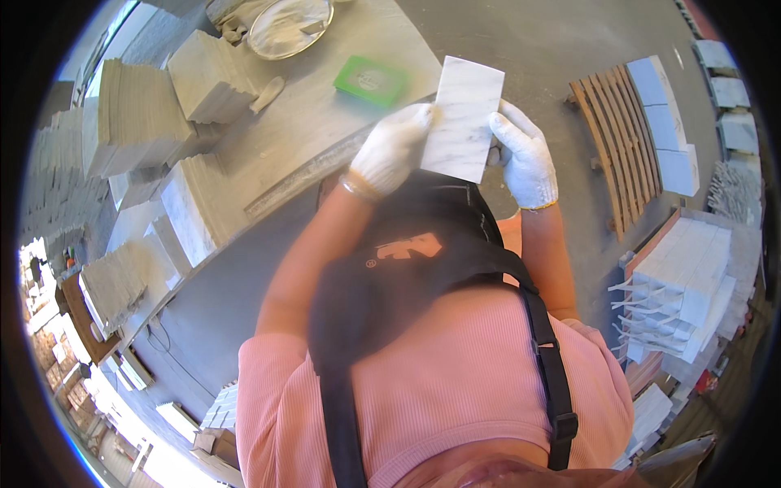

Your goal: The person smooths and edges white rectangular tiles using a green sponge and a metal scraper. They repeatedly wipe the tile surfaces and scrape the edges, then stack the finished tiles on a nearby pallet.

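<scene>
Between my two hands is a white marble tile (465, 118) with faint grey veins, tilted and lifted in front of my apron. My left hand (394, 149), in a white knit glove, closes on the tile's left edge. On the opposite edge my right hand (525, 154), gloved the same way, grips with the thumb near the face and fingers behind; those fingers are partly hidden. Just beyond my left hand a green rectangular block or box (371, 81) lies on the worktable (313, 122).
Stacks of stone tiles (134, 114) line the table's left side. A round pan (290, 28) with pale contents sits at the far end. Across the floor to the right lie a wooden pallet (616, 150) and strapped bundles of white tiles (683, 260).
</scene>
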{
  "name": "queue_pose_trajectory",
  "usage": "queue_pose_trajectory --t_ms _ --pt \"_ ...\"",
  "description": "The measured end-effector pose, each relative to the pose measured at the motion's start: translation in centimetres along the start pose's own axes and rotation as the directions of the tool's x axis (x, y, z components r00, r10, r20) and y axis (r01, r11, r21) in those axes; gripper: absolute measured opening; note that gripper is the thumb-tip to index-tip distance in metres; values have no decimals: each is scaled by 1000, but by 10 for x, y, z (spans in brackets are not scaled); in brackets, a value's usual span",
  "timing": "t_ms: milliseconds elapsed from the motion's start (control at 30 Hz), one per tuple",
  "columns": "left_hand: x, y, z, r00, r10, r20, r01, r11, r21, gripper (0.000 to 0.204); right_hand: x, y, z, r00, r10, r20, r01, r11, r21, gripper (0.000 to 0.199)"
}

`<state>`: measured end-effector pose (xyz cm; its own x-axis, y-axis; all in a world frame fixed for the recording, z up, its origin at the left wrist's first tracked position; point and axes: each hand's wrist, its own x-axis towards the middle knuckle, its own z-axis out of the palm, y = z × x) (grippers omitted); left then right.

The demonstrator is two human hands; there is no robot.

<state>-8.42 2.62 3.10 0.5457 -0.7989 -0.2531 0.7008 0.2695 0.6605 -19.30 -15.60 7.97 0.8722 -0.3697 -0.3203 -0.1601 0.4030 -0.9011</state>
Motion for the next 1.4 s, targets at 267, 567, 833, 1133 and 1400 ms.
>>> queue_pose_trajectory --t_ms 267,567,833,1133,1400 --pt "2 -9 -6 994 53 -91 -55 998 -13 37 -6 -9 10 1000 -21 10 22 996 -88 49" --pt "-2 -12 -10 922 363 -138 -264 847 462 29 -18 3 15 989 -50 139 85 963 -254 69" --pt "-45 28 1 950 246 -190 -208 958 197 33 -23 -7 61 964 20 266 62 953 -297 72" --pt "-200 100 -20 627 564 -537 -322 815 481 44 -2 17 81 862 86 500 169 880 -443 79" --pt "-277 132 -84 290 689 -664 -229 723 651 45 9 26 75 842 146 519 120 888 -444 73"
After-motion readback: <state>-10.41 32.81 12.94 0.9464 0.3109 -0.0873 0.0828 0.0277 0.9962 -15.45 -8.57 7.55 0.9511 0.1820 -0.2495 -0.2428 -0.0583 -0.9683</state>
